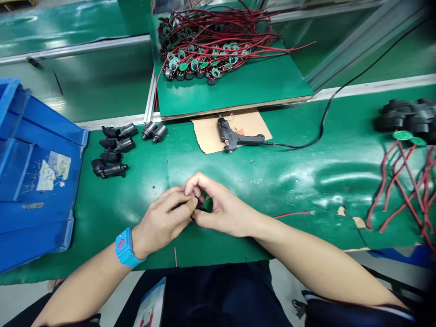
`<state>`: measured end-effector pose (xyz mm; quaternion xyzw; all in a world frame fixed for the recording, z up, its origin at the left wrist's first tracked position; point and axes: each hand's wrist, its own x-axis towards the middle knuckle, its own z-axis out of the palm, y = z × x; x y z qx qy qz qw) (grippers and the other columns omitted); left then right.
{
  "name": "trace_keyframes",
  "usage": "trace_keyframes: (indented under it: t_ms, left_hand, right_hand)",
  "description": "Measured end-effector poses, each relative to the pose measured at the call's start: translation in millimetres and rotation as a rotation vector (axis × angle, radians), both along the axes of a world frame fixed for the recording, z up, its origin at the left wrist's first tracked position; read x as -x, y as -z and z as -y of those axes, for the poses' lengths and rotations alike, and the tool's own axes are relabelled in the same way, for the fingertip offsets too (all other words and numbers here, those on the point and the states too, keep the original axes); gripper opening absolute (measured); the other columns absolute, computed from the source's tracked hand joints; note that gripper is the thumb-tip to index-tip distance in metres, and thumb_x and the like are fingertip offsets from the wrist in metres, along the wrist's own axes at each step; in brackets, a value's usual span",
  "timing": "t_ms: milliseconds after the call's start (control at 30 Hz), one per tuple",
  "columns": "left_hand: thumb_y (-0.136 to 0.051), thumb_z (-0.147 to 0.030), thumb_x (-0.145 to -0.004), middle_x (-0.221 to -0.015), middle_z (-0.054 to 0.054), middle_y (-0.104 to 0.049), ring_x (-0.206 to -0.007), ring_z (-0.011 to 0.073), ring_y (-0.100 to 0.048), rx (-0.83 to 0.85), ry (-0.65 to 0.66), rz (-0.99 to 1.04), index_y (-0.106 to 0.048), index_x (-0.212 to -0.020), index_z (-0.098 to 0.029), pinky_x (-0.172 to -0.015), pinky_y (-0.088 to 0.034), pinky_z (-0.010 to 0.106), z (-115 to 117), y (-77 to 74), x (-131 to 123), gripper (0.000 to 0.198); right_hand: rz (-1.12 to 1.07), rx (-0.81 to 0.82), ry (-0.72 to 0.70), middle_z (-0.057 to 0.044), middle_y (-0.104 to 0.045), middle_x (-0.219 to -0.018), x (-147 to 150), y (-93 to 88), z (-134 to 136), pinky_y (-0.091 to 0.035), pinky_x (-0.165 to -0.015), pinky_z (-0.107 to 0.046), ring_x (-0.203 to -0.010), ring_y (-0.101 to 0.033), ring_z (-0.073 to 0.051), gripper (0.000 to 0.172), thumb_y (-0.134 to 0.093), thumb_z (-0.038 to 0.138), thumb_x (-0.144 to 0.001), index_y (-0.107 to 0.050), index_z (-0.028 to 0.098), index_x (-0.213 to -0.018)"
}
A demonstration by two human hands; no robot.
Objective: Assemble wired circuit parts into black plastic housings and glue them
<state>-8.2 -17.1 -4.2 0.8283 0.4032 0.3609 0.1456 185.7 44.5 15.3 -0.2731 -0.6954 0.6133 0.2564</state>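
Observation:
Both hands meet over the near middle of the green bench, closed around a small dark motor with a green circuit board [208, 204]. My left hand [170, 213], with a blue band on its wrist, pinches the dark part between thumb and fingers. My right hand [225, 204] curls round the other side, its thumb beneath the board and its index finger bent above. Most of the motor is hidden by the fingers. A red wire [293, 214] sticks out from behind the right forearm; where it begins is covered.
A glue gun [235, 135] lies on cardboard [204, 141], its black cable trailing right. Black plastic housings [114, 170] sit at left beside a blue crate [41, 181]. Motors with red wires [204, 59] are heaped on a raised board [235, 95]. More red-wired parts [405, 181] lie right.

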Motion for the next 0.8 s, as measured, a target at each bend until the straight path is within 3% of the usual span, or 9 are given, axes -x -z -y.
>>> trace_keyframes:
  t_ms: [67,167,267,333,467,567,700,800]
  left_hand:
    - [-0.061,-0.012,-0.095,-0.104,0.007,-0.075,-0.105,0.0230,-0.074,0.019,-0.002,0.018,-0.066,-0.120,-0.023,-0.092,-0.064,0.038,0,0.1,-1,0.028]
    - [-0.069,-0.022,-0.094,-0.107,0.008,-0.075,-0.104,0.0226,-0.074,0.126,-0.075,0.176,-0.065,-0.116,-0.023,-0.088,-0.064,0.036,-2,-0.4,-2,0.022]
    - [-0.078,-0.031,-0.089,-0.106,0.008,-0.076,-0.106,0.0228,-0.074,0.216,-0.119,0.326,-0.063,-0.112,-0.023,-0.091,-0.063,0.036,-2,-1.5,-2,0.029]
    - [-0.083,-0.033,-0.085,-0.104,0.007,-0.076,-0.106,0.0225,-0.074,0.254,-0.141,0.405,-0.060,-0.109,-0.024,-0.092,-0.062,0.037,0,-1.4,-4,0.034]
    - [-0.083,-0.032,-0.085,-0.103,0.005,-0.075,-0.102,0.0209,-0.076,0.226,-0.131,0.479,-0.051,-0.108,-0.025,-0.093,-0.063,0.039,6,2.5,-9,0.039]
    - [-0.075,-0.040,-0.092,-0.105,0.006,-0.075,-0.105,0.0222,-0.076,0.141,-0.082,0.326,-0.051,-0.121,-0.025,-0.094,-0.062,0.039,3,2.7,-8,0.040]
    - [-0.075,-0.058,-0.085,-0.128,0.013,-0.070,-0.122,0.0335,-0.067,0.003,-0.036,-0.187,-0.053,-0.136,-0.024,-0.106,-0.053,0.051,-11,-17.2,21,0.065]
    - [-0.063,-0.039,-0.096,-0.120,0.015,-0.071,-0.109,0.0376,-0.067,-0.092,-0.444,-0.443,-0.064,-0.123,-0.021,-0.095,-0.052,0.054,-14,-33.5,67,0.032]
  right_hand:
    - [-0.001,0.001,-0.012,0.003,-0.046,-0.086,-1,-0.7,-1,-0.044,-0.068,-0.026,-0.080,-0.047,-0.013,0.035,-0.063,0.006,-0.071,-0.054,0.023,-0.101]
    - [0.029,0.058,-0.005,0.000,-0.055,-0.097,-9,-13.5,-4,-0.049,-0.067,-0.025,-0.083,-0.054,-0.013,0.032,-0.068,0.019,-0.086,-0.056,0.024,-0.115]
    - [0.090,0.076,0.007,-0.002,-0.060,-0.106,-22,-32.4,-3,-0.052,-0.061,-0.023,-0.083,-0.061,-0.013,0.054,-0.078,0.034,-0.087,-0.051,0.028,-0.133]
    - [0.155,-0.016,0.029,0.000,-0.063,-0.100,-27,-41.4,0,-0.051,-0.056,-0.021,-0.078,-0.061,-0.012,0.059,-0.084,0.034,-0.083,-0.053,0.028,-0.132]
    - [0.226,-0.255,0.055,0.001,-0.068,-0.100,-22,-43.9,10,-0.048,-0.053,-0.020,-0.064,-0.059,-0.008,0.049,-0.084,0.032,-0.083,-0.058,0.024,-0.123]
    - [0.267,-0.432,0.079,-0.001,-0.072,-0.097,-19,-40.4,19,-0.049,-0.053,-0.022,-0.058,-0.060,-0.008,0.033,-0.078,0.028,-0.085,-0.061,0.019,-0.113]
    - [0.475,-0.767,0.271,-0.003,-0.075,-0.086,-51,-35.4,20,-0.049,-0.056,-0.025,-0.058,-0.065,-0.012,0.016,-0.069,0.026,-0.089,-0.065,0.018,-0.102]
    - [0.780,-0.827,0.592,-0.004,-0.075,-0.083,-103,-24.9,1,-0.047,-0.057,-0.028,-0.060,-0.067,-0.016,0.022,-0.068,0.036,-0.089,-0.066,0.020,-0.105]
